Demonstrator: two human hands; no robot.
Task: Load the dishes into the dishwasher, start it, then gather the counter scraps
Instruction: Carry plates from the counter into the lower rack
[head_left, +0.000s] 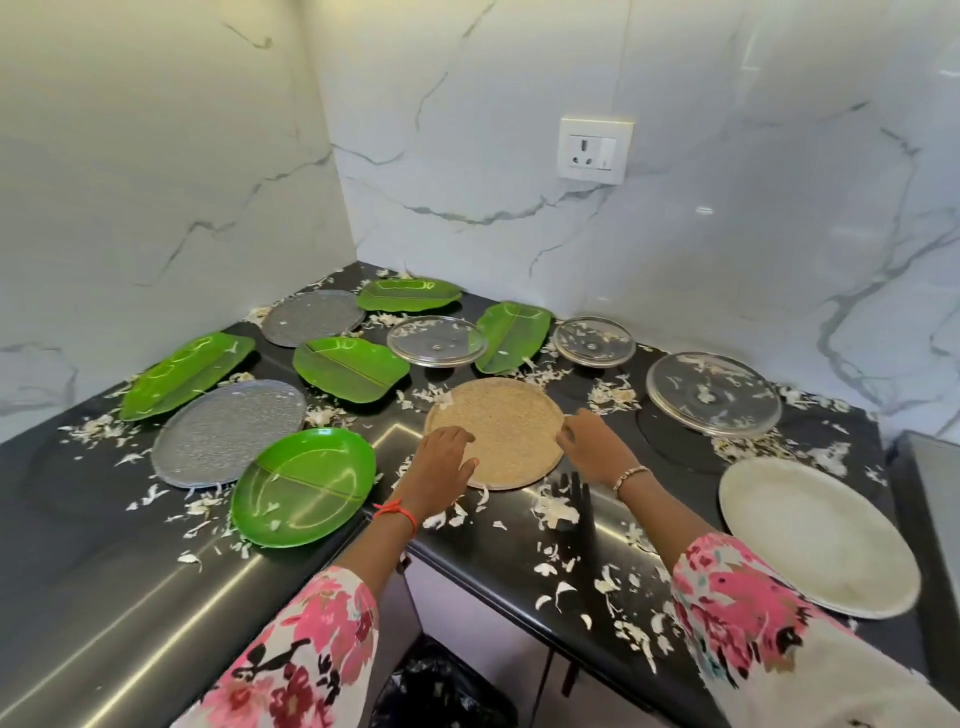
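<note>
A round gold textured plate (498, 421) lies flat on the black corner counter (130, 587). My left hand (441, 462) rests on its near left edge with fingers spread. My right hand (592, 447) touches its right rim, fingers bent at the edge. Around it lie several green leaf-shaped plates, the nearest one (304, 493) to the left, and two silver textured plates (228, 431) (311, 317). Three glass lids (436, 340) (595, 340) (714, 392) sit behind and to the right. A large pale plate (815, 535) is at the near right. White scraps (558, 512) litter the counter.
Marble walls meet in the corner behind the counter, with a wall socket (595, 150) on the right wall. A bin with a black bag (441, 686) stands below the counter's inner corner. A grey surface edge (930, 493) shows at the far right.
</note>
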